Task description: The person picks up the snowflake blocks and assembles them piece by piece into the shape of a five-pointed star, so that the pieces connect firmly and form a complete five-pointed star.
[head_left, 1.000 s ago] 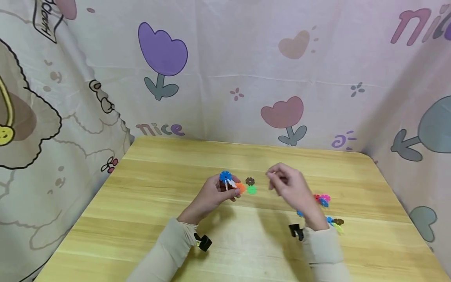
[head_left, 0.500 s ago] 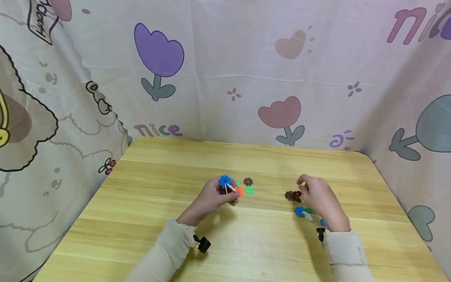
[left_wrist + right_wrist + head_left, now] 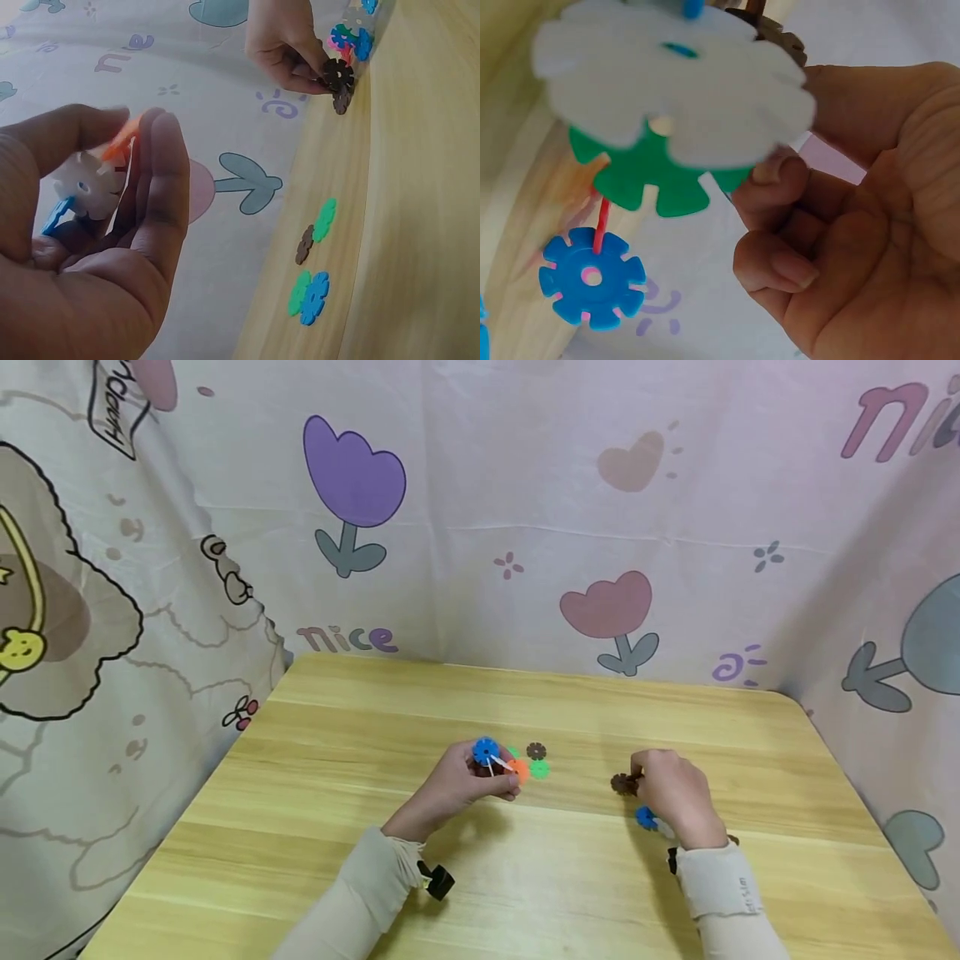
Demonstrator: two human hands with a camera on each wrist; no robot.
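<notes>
My left hand [image 3: 457,783] holds a cluster of notched discs: a blue disc [image 3: 485,751], a white disc [image 3: 88,184] and an orange disc [image 3: 519,770], pinched between thumb and fingers. At the right, my right hand [image 3: 677,793] has its thumb and fingers on joined brown discs [image 3: 339,74], which rest at the table. In the right wrist view a white disc [image 3: 675,82] and a green disc [image 3: 660,176] stand in front of part of that hand, hiding its fingertips.
Beside my left hand lie a brown disc [image 3: 536,751], a green disc [image 3: 539,769] and, in the left wrist view, a blue disc [image 3: 315,298] overlapping another green one. Another blue disc [image 3: 646,817] is below my right hand. A patterned cloth [image 3: 480,485] hangs behind the table [image 3: 360,693].
My right hand has moved right and down from the middle onto the brown discs. My left hand keeps its hold, nearly in place.
</notes>
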